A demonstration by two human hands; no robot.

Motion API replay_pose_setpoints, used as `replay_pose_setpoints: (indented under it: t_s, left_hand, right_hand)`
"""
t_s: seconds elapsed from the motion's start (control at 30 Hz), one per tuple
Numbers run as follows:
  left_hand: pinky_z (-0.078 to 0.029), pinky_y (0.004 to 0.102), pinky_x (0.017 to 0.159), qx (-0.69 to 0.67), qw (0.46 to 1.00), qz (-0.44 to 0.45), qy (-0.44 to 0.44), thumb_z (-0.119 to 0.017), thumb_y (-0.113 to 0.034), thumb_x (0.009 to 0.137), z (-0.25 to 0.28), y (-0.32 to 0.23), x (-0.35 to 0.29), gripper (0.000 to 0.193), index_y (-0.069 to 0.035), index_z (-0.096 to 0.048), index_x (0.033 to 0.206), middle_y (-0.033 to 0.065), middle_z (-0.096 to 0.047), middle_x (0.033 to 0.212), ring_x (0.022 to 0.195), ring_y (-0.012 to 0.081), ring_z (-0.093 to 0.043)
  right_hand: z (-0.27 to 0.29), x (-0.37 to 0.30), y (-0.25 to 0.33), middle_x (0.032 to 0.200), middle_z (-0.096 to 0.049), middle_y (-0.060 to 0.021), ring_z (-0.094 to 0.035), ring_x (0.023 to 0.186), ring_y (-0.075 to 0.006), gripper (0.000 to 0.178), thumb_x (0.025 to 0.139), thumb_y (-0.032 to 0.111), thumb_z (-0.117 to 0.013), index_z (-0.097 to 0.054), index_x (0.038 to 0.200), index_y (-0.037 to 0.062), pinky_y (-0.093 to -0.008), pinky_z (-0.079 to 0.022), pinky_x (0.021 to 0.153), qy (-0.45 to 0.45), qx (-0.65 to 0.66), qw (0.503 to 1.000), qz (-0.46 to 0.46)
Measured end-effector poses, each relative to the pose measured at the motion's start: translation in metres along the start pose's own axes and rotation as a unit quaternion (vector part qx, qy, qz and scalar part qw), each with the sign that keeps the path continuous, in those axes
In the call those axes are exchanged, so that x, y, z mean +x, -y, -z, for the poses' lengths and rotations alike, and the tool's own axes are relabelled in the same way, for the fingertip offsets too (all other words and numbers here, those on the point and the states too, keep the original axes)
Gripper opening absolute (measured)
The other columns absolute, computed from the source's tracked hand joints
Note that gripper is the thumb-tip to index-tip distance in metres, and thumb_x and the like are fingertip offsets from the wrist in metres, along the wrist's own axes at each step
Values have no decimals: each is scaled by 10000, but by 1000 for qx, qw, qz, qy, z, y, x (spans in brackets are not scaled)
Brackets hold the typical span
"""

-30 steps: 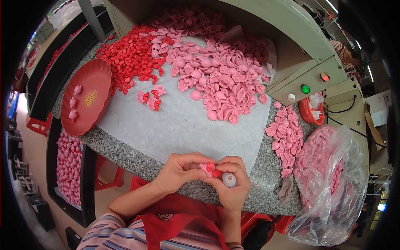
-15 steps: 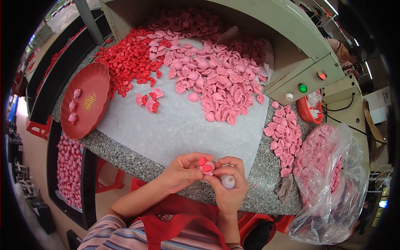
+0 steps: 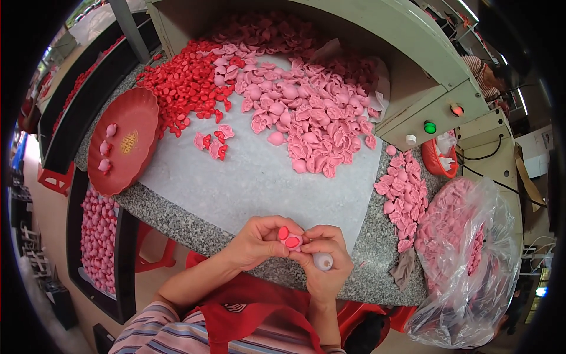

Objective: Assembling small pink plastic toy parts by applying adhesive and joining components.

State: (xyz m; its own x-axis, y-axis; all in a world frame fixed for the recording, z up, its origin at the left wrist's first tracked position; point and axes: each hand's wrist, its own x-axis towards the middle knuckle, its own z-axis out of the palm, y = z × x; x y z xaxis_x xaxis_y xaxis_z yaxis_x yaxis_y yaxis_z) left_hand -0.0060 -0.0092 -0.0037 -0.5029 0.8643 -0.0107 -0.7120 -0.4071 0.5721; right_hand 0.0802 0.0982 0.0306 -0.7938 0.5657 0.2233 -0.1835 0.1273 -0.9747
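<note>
Left hand [image 3: 255,240] and right hand [image 3: 340,258] pinch one pink piece [image 3: 289,238] bearing two red ovals [image 3: 292,242]; right apparently cradles one bottle [image 3: 322,261].

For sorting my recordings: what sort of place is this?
Probably a small factory workshop: heaped pink parts and red parts on a speckled bench, and a black tray of pink-and-red pieces.

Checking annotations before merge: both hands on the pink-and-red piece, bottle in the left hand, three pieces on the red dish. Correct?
Wrong hand: head view shows the bottle in the right hand, not the left hand. Both do hold the pink-and-red piece; three pieces lie on the red dish.
</note>
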Motion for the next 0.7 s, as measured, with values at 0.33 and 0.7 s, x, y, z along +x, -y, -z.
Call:
replay_pose_setpoints:
  t_s: [0.33, 0.7]
  left_hand:
    - [-426, 301, 800, -4, 1000, -11, -17, -691, -169, 715, -2, 1, 0, 292, -19, -564, 932, 93, -546, 933, 921, 183, -516]
    - [-455, 315, 826, -194, 978, 68, 30, -592, -73, 791, 7, 14, 0, 264, -9, -521, 1037, 112, -552, 1030, 969, 195, -542]
  right_hand:
    - [-1, 2, 1, 856, -543, -100, -538, 773, -157, 211, 568, -34, -739, -589, 712, 6, -254, -454, 669, 8, -5, 1000, -2]
    - [1, -5, 5, 891, -522, -100, -541, 804, -166, 240, 572, -103, -700, -580, 755, -4, -255, -467, 688, -17, -16, 999, -49]
